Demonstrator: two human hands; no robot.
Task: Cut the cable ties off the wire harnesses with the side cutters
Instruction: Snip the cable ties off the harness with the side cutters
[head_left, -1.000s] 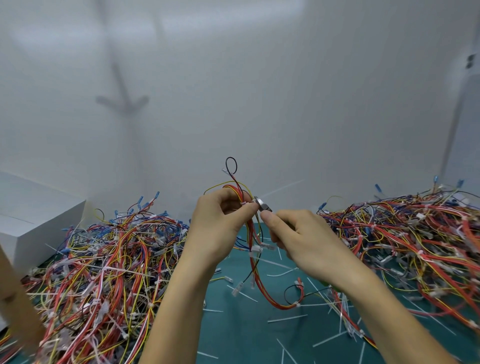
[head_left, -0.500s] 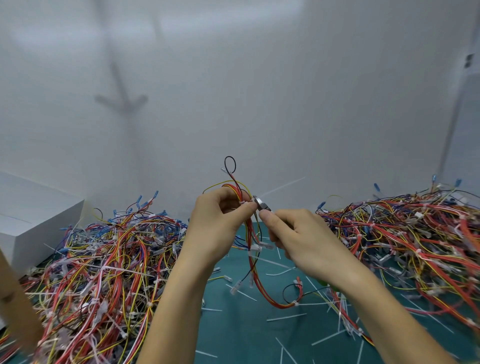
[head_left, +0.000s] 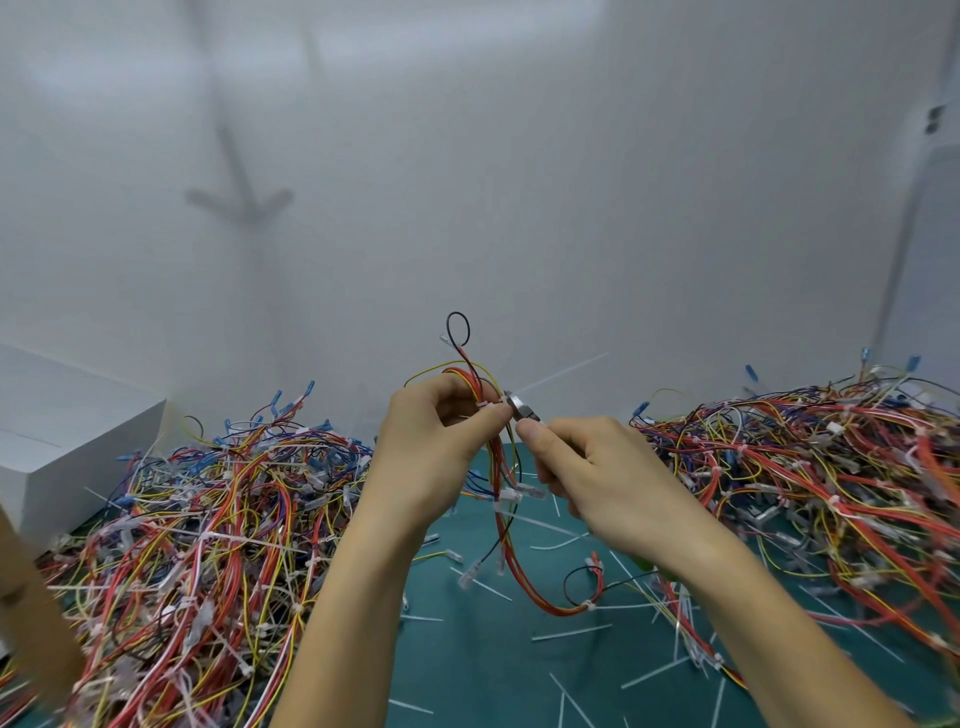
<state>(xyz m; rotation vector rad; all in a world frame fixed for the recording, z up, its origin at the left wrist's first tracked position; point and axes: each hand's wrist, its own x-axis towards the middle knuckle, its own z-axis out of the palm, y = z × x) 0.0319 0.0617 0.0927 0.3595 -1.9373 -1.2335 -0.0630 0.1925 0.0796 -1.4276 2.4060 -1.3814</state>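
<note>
Harness (head_left: 498, 460) vert., cutters (head_left: 521, 408) tip up-left

A matt teal worktop (head_left: 493, 675) spreads beneath the left hand (head_left: 431, 457) and the right hand (head_left: 597, 483). Well to the left of the left hand sits a plain white rectangular box (head_left: 62, 441). Lower and still further left leans a blurred tan slanted board (head_left: 31, 597). Behind both hands rises a pale grey-white wall (head_left: 623, 208), with a faint grey forked shadow (head_left: 239, 202) on it, high above the left hand.

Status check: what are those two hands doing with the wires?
Left hand pinches red-and-yellow wire harness at its white cable tie. Right hand grips silver side cutters, tip at the tie. Tangled wire piles lie to both sides.
</note>
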